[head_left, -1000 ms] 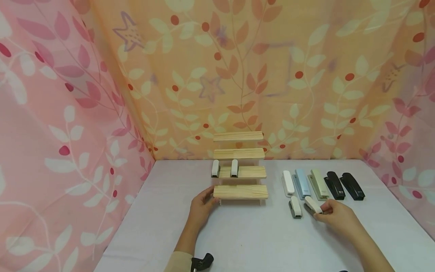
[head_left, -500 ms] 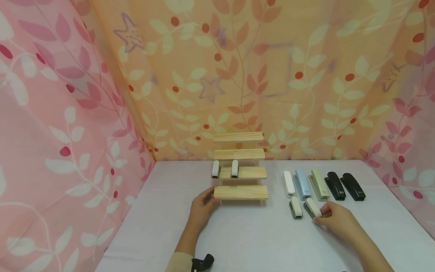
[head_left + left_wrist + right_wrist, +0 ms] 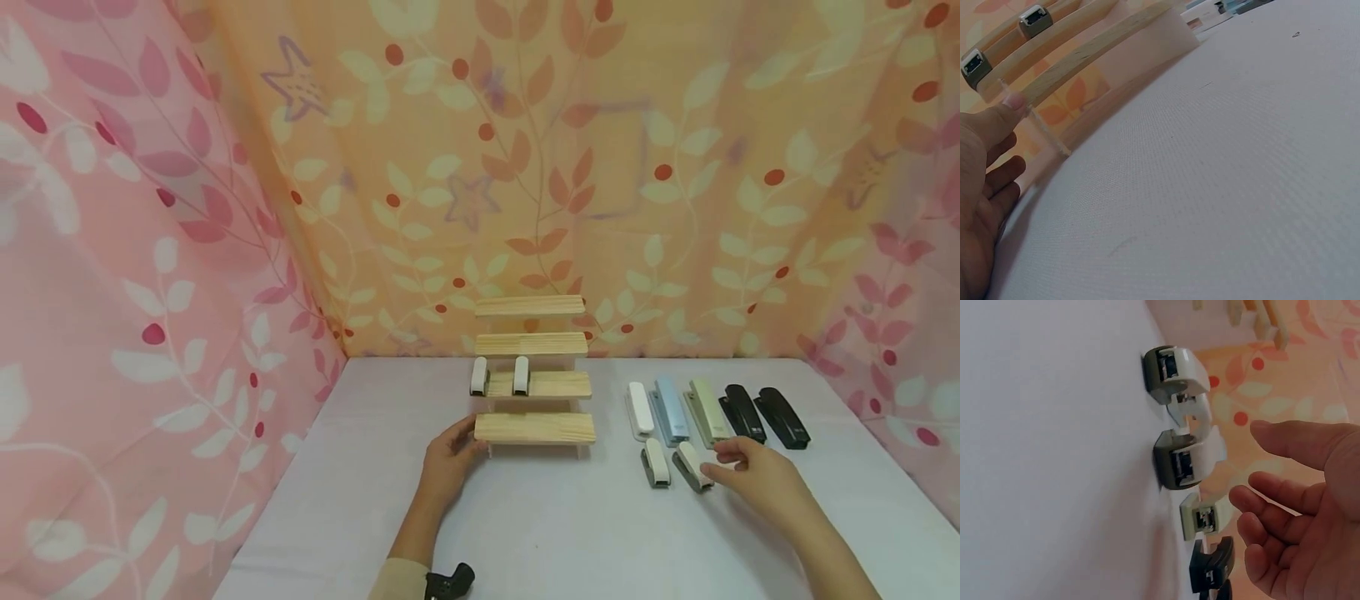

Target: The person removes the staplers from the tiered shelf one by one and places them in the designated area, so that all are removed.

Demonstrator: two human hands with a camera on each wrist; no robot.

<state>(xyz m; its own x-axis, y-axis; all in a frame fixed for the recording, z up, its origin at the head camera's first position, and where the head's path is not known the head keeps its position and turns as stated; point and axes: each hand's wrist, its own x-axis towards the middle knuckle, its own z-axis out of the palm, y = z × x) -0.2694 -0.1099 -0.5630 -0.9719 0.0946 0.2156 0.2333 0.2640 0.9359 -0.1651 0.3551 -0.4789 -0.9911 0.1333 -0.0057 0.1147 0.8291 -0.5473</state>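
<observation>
My left hand (image 3: 446, 464) holds the left end of the lowest board of a stepped wooden display rack (image 3: 535, 427). In the left wrist view its thumb (image 3: 1007, 112) presses on the board's end, above a clear side panel. My right hand (image 3: 763, 482) hovers just right of a small white-and-grey stapler (image 3: 692, 465), its fingers loosely bent with nothing between them. In the right wrist view a gap shows between the thumb (image 3: 1297, 440) and that stapler (image 3: 1188, 461). A matching small stapler (image 3: 656, 463) stands to its left.
Two small white staplers (image 3: 479, 377) sit on the rack's second board from the bottom. Behind the loose small ones lies a row of larger staplers: white (image 3: 640, 411), blue (image 3: 671, 410), green (image 3: 707, 412) and two black (image 3: 742, 414). Patterned curtains surround the white-covered table (image 3: 570, 525).
My right hand has let go of the small stapler and drawn slightly right. That stapler now stands on the table, turned a little. The left hand keeps its place on the rack.
</observation>
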